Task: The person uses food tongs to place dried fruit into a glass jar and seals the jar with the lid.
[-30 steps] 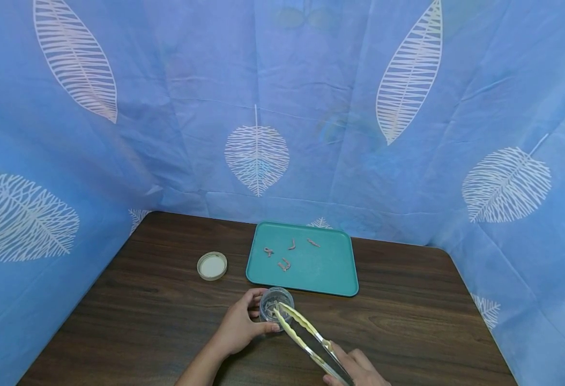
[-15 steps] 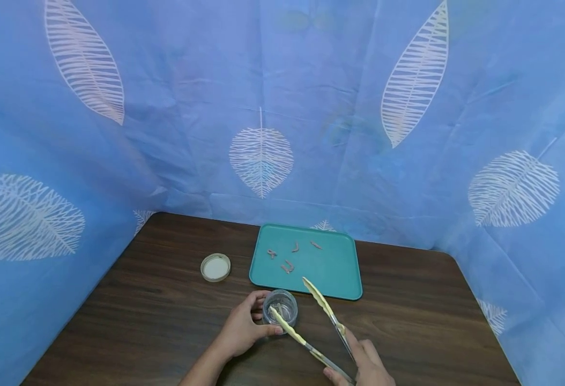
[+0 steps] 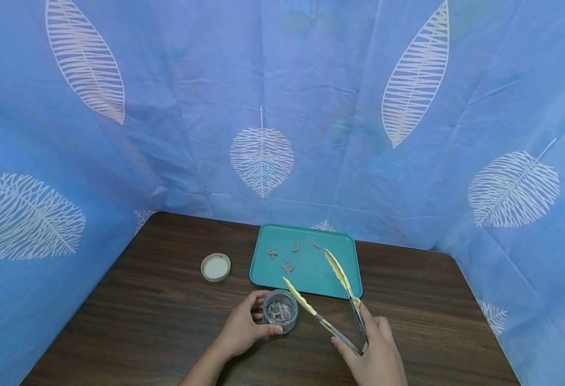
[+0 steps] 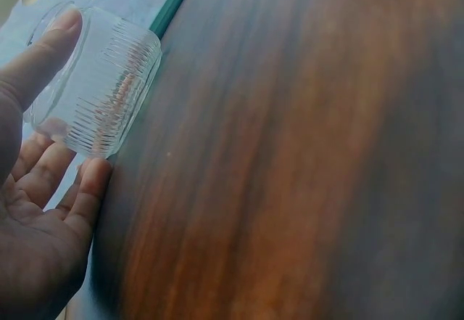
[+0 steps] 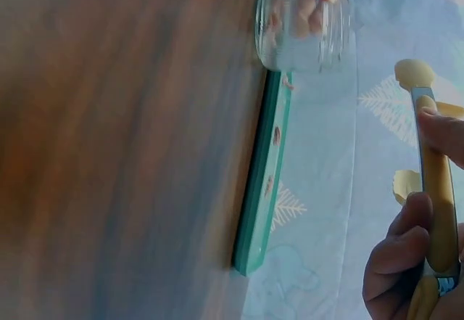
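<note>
— Clear glass jar (image 3: pixel 280 311) right there in the left hand (image 3: pixel 240 328), thumb and fingers curled round its ribbed wall, jar standing upright on the wooden table (image 3: pixel 133 311). A few pinkish bits lie inside it.

— And the right hand (image 3: pixel 376 356)?

— It grips yellow-tipped tongs (image 3: pixel 328 292) at the hinge end, arms spread wide, nothing between the tips. One tip hangs just beside the jar's rim; the other is out over the teal tray (image 3: pixel 328 279).

— Where's that tray?

— Just beyond both hands, its near edge close to the jar. Small pink worm-like pieces (image 3: pixel 287 265) lie scattered on its far half, ahead of the left hand.

— Anything else?

— A round lid (image 3: pixel 215 267), flat on the table, out past the left hand and to its left.
</note>
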The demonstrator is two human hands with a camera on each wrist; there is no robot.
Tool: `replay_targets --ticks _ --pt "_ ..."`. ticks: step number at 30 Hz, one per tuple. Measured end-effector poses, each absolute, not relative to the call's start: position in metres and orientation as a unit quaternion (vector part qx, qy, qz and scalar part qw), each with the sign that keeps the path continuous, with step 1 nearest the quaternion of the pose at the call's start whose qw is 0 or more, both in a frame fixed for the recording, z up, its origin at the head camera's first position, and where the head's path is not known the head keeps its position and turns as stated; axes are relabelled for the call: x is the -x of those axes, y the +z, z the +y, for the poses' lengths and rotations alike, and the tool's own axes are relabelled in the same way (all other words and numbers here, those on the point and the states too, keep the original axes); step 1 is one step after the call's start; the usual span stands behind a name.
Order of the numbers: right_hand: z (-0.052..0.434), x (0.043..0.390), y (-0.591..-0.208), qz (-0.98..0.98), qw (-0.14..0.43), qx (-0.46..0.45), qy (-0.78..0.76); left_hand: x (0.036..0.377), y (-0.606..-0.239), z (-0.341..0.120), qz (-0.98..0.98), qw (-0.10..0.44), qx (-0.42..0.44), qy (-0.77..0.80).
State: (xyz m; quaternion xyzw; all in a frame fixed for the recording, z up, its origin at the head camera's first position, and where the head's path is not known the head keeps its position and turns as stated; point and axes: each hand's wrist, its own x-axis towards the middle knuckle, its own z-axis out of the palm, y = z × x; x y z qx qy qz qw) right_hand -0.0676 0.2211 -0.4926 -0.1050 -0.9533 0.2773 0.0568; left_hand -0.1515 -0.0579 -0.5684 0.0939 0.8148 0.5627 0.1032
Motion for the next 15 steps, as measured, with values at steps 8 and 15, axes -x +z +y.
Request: replay_targets --ticks 8,15 --pt "0.228 0.093 -0.480 -0.955 0.038 0.093 0.280 0.152 -0.570 -0.057 0.817 0.109 -0.090 0.560" --pt "0.234 0.114 -0.478 -0.958 0.066 0.066 0.270 0.153 -0.572 -0.058 0.817 0.108 -0.090 0.560"
